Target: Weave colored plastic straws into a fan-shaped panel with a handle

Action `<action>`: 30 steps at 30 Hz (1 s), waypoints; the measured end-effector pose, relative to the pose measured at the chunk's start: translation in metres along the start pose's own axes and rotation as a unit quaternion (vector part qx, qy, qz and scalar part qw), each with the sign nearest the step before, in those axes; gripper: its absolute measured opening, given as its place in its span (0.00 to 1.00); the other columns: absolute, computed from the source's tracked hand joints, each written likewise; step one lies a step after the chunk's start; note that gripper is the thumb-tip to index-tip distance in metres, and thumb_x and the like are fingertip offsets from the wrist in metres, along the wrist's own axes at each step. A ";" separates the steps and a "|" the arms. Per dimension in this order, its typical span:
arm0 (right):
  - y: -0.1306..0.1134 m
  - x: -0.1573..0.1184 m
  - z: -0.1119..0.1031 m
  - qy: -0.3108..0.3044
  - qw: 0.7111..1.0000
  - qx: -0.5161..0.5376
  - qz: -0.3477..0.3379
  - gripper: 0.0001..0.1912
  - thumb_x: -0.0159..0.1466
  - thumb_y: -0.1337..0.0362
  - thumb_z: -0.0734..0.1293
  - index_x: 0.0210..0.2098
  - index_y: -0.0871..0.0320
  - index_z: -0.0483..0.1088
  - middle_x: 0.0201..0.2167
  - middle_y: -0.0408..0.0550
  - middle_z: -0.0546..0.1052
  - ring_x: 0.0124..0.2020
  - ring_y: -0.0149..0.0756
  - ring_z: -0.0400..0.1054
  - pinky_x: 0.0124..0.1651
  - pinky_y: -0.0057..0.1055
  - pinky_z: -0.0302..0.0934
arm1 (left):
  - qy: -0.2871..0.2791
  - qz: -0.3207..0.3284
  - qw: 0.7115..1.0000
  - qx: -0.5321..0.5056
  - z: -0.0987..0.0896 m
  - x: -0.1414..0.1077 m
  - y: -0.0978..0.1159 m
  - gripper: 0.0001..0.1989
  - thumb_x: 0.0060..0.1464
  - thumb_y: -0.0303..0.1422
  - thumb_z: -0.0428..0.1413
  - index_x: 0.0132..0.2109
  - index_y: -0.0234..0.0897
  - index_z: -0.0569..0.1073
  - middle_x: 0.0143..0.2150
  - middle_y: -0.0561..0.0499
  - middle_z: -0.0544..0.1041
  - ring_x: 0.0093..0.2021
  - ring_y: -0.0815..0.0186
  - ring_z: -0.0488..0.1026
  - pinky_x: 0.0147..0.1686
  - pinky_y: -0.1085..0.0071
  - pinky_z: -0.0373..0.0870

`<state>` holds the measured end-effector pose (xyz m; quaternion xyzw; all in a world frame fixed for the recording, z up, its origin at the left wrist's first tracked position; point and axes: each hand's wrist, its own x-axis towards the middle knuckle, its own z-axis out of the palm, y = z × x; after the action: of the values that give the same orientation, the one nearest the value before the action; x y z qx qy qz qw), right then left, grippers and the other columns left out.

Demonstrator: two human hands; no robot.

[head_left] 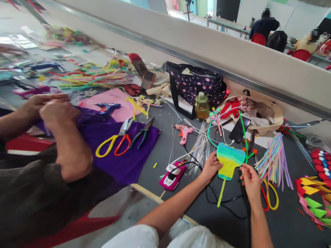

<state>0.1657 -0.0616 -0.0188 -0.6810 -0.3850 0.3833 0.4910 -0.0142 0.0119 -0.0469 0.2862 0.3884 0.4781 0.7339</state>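
A flat pipe-cleaner piece, banded in blue, yellow and green with a yellow-green stem, is held up over the dark table. My left hand is closed on its left edge, thumb in front. At the right edge, my right hand has its fingers pinched together; what lies between them is too small to make out. A bright green pipe cleaner rises just above that hand. Scissors with red and yellow handles lie to its right, near a bundle of pastel pipe cleaners.
A pink glue gun, a magenta device and black cables lie left of my hands. Behind stand a bottle and a patterned bag. Another person's hands work at the left, near a purple cloth with scissors and pliers.
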 end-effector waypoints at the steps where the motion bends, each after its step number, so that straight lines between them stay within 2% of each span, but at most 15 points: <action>1: 0.000 0.002 0.001 0.011 1.000 -0.013 -0.010 0.26 0.58 0.46 0.67 0.47 0.58 0.72 0.35 0.51 0.78 0.24 0.32 0.68 0.19 0.25 0.60 | 0.000 -0.003 1.000 -0.010 0.001 -0.001 0.001 0.33 0.35 0.24 0.67 0.51 0.37 0.68 0.46 0.44 0.79 0.36 0.65 0.77 0.38 0.71 0.70; 4: 0.001 0.007 0.002 0.084 0.992 -0.070 -0.061 0.27 0.59 0.46 0.67 0.49 0.58 0.71 0.42 0.55 0.77 0.29 0.34 0.68 0.30 0.29 0.65 | -0.017 -0.013 0.999 -0.035 0.003 -0.007 0.004 0.30 0.36 0.25 0.68 0.49 0.36 0.69 0.45 0.44 0.79 0.35 0.64 0.77 0.39 0.69 0.71; 6: 0.002 0.009 0.001 0.120 0.987 -0.076 -0.073 0.28 0.58 0.46 0.68 0.51 0.58 0.69 0.40 0.53 0.76 0.28 0.32 0.67 0.32 0.30 0.65 | -0.033 -0.024 0.998 -0.050 0.005 -0.012 0.007 0.29 0.36 0.26 0.69 0.48 0.35 0.70 0.45 0.43 0.80 0.36 0.62 0.78 0.41 0.67 0.71; 8: 0.002 0.009 0.000 0.108 0.993 -0.016 -0.041 0.27 0.58 0.47 0.69 0.50 0.57 0.68 0.32 0.47 0.74 0.23 0.30 0.64 0.24 0.26 0.61 | -0.049 -0.036 0.996 -0.062 0.007 -0.016 0.010 0.29 0.35 0.26 0.69 0.48 0.34 0.71 0.45 0.43 0.80 0.37 0.61 0.78 0.42 0.66 0.71; 10: 0.000 0.008 -0.001 0.068 0.995 0.073 0.006 0.23 0.57 0.47 0.70 0.43 0.56 0.68 0.23 0.38 0.68 0.18 0.25 0.58 0.16 0.21 0.50 | -0.061 -0.053 0.994 -0.069 0.009 -0.019 0.012 0.29 0.35 0.28 0.70 0.48 0.34 0.72 0.45 0.42 0.80 0.38 0.61 0.78 0.42 0.66 0.72; 13: -0.005 0.004 -0.001 0.035 0.985 0.161 0.046 0.20 0.54 0.49 0.73 0.33 0.57 0.66 0.18 0.32 0.60 0.14 0.20 0.50 0.14 0.19 0.42 | -0.066 -0.082 0.993 -0.055 0.011 -0.021 0.014 0.25 0.41 0.34 0.69 0.47 0.33 0.74 0.42 0.42 0.81 0.37 0.60 0.79 0.39 0.68 0.72; 17: -0.006 0.001 0.000 0.046 0.979 0.192 0.061 0.20 0.52 0.51 0.75 0.30 0.57 0.65 0.19 0.32 0.60 0.13 0.19 0.50 0.13 0.18 0.41 | -0.056 -0.090 0.994 -0.023 0.012 -0.021 0.015 0.22 0.42 0.39 0.68 0.43 0.31 0.77 0.37 0.42 0.82 0.31 0.63 0.78 0.30 0.74 0.69; 22: -0.002 0.001 -0.001 0.040 0.976 0.202 0.070 0.19 0.52 0.52 0.75 0.31 0.57 0.66 0.22 0.34 0.64 0.13 0.17 0.49 0.13 0.18 0.42 | -0.040 -0.097 0.994 -0.024 0.012 -0.022 0.016 0.21 0.40 0.39 0.69 0.41 0.31 0.79 0.34 0.43 0.81 0.28 0.67 0.76 0.26 0.76 0.65; 26: -0.002 0.001 -0.001 0.029 0.975 0.201 0.091 0.20 0.50 0.50 0.75 0.31 0.58 0.69 0.23 0.36 0.67 0.14 0.17 0.48 0.14 0.19 0.42 | -0.057 -0.133 0.989 -0.025 0.011 -0.024 0.017 0.21 0.42 0.42 0.68 0.40 0.31 0.80 0.33 0.43 0.81 0.24 0.70 0.73 0.20 0.79 0.58; 30: -0.003 -0.002 0.002 0.043 0.973 0.203 0.100 0.20 0.48 0.51 0.76 0.31 0.58 0.71 0.22 0.37 0.69 0.14 0.18 0.48 0.14 0.20 0.42 | -0.064 -0.116 0.991 -0.025 0.011 -0.026 0.014 0.20 0.41 0.43 0.68 0.37 0.30 0.81 0.29 0.44 0.80 0.23 0.71 0.71 0.20 0.79 0.57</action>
<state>0.1631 -0.0618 -0.0160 -0.6180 -0.2073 0.4714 0.5940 -0.0181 -0.0070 -0.0227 0.2504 0.3589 0.3799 0.8150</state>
